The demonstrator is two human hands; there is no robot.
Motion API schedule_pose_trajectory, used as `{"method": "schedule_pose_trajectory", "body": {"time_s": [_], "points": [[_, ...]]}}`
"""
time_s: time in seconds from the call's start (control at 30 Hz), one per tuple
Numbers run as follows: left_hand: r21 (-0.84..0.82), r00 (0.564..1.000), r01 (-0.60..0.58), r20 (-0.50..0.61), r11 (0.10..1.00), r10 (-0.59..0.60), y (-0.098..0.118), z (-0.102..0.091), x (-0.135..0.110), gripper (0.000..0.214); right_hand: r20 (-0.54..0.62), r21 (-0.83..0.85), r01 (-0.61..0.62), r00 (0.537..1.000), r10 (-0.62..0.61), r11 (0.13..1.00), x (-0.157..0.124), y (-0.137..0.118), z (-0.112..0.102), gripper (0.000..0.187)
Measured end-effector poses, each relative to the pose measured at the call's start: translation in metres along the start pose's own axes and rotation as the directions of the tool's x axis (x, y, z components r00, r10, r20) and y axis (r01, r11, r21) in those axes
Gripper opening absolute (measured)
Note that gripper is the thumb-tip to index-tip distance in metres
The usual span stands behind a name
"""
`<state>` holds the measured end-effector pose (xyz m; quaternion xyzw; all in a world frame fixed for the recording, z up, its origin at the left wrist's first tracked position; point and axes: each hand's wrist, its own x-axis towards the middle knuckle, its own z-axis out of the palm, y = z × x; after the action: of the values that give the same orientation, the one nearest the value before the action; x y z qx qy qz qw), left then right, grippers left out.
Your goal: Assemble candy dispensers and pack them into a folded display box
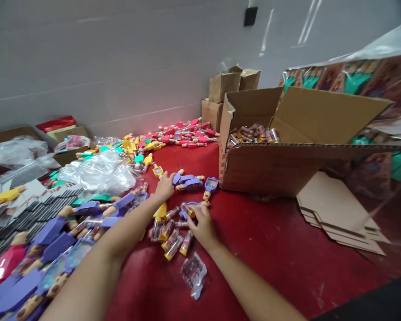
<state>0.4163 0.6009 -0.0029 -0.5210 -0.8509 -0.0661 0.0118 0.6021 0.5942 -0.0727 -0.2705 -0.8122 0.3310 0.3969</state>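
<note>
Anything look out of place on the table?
Yes: a crumpled clear plastic packet lies alone on the red table, below the right hand, apart from the toy-part heaps, as if dropped.

Loose clear gold-capped tubes (173, 246), scattered

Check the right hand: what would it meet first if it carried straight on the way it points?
The right hand would most likely meet the clear gold-capped tube just ahead of its fingers, which seem almost on it, though depth is hard to judge from this view.
</note>
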Motion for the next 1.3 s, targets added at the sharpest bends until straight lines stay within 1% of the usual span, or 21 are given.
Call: {"method": "schedule_pose_trajectory", "body": {"time_s": [0.1,0.17,0.3,0.4,0.5,0.63,0.7,0.77,0.8,0.83,0.87,0.9,0.93,1.0,1.07,1.1,1.13,1.17,1.2,1.23,1.3], "points": [[-0.038,0.997,0.021,0.072,0.999,-0.018,-0.001,0.014,0.022,0.040,-0.089,0.151,-0.106,0.989,0.120,0.983,0.004,0.005,-0.004,0.022],[-0.050,0.996,0.056,0.076,0.997,-0.052,-0.004,0.016,0.028,0.037,-0.096,0.259,-0.172,0.975,0.202,0.950,0.006,0.010,-0.005,0.023],[-0.092,0.983,0.167,-0.063,0.982,-0.173,-0.010,0.001,0.030,0.037,-0.046,0.466,-0.272,0.943,0.329,0.842,0.012,0.018,-0.005,0.033],[-0.165,0.942,0.240,-0.201,0.957,-0.270,-0.015,-0.024,0.023,0.037,-0.002,0.597,-0.320,0.917,0.400,0.736,0.015,0.020,-0.004,0.036],[-0.236,0.898,0.248,-0.308,0.940,-0.314,-0.025,-0.058,0.006,0.038,0.042,0.700,-0.341,0.897,0.440,0.627,0.017,0.020,-0.004,0.037],[-0.265,0.884,0.173,-0.382,0.949,-0.268,-0.043,-0.110,-0.049,0.037,0.081,0.820,-0.335,0.870,0.486,0.463,0.019,0.021,-0.011,0.045],[-0.320,0.929,0.098,-0.310,0.942,-0.202,-0.047,-0.131,-0.092,0.037,0.097,0.872,-0.316,0.860,0.501,0.373,0.022,0.018,-0.019,0.045],[-0.446,0.990,0.032,-0.107,0.895,-0.089,-0.043,-0.139,-0.139,0.039,0.117,0.908,-0.296,0.858,0.500,0.296,0.023,0.012,-0.031,0.044],[-0.511,0.999,0.025,0.041,0.859,-0.005,-0.038,-0.137,-0.162,0.040,0.131,0.918,-0.293,0.859,0.495,0.266,0.021,0.007,-0.037,0.043],[-0.565,0.974,0.038,0.205,0.824,0.095,-0.031,-0.131,-0.184,0.040,0.148,0.924,-0.298,0.857,0.494,0.240,0.017,0.001,-0.043,0.042],[-0.609,0.907,0.073,0.369,0.790,0.202,-0.022,-0.121,-0.204,0.039,0.179,0.922,-0.318,0.854,0.488,0.219,0.010,-0.007,-0.048,0.041],[-0.662,0.811,0.125,0.497,0.739,0.308,-0.012,-0.109,-0.223,0.040,0.222,0.913,-0.352,0.853,0.472,0.207,0.001,-0.016,-0.054,0.041],[-0.717,0.719,0.212,0.574,0.664,0.391,-0.002,-0.095,-0.239,0.043,0.278,0.893,-0.400,0.851,0.445,0.207,-0.012,-0.025,-0.059,0.041],[-0.789,0.629,0.456,0.613,0.412,0.478,0.015,-0.069,-0.264,0.051,0.420,0.808,-0.530,0.825,0.379,0.258,-0.043,-0.043,-0.071,0.041],[-0.744,0.543,0.647,0.602,0.165,0.586,0.027,-0.050,-0.279,0.057,0.558,0.670,-0.653,0.757,0.340,0.353,-0.075,-0.059,-0.085,0.038],[-0.695,0.464,0.711,0.578,0.106,0.671,0.030,-0.044,-0.283,0.058,0.600,0.596,-0.691,0.722,0.345,0.409,-0.090,-0.065,-0.094,0.036],[-0.647,0.368,0.757,0.539,0.093,0.758,0.032,-0.041,-0.285,0.059,0.622,0.523,-0.705,0.700,0.350,0.480,-0.102,-0.070,-0.104,0.033],[-0.617,0.292,0.781,0.498,0.097,0.816,0.033,-0.040,-0.285,0.059,0.622,0.449,-0.684,0.701,0.348,0.574,-0.111,-0.073,-0.115,0.030],[-0.606,0.264,0.790,0.479,0.097,0.837,0.034,-0.039,-0.283,0.058,0.605,0.370,-0.623,0.725,0.329,0.689,-0.118,-0.077,-0.126,0.029],[-0.611,0.292,0.787,0.490,0.085,0.821,0.034,-0.039,-0.280,0.057,0.584,0.281,-0.519,0.760,0.285,0.808,-0.122,-0.080,-0.136,0.029],[-0.661,0.429,0.747,0.556,0.066,0.712,0.037,-0.039,-0.274,0.054,0.571,0.107,-0.230,0.810,0.129,0.967,-0.124,-0.087,-0.155,0.028]]}}
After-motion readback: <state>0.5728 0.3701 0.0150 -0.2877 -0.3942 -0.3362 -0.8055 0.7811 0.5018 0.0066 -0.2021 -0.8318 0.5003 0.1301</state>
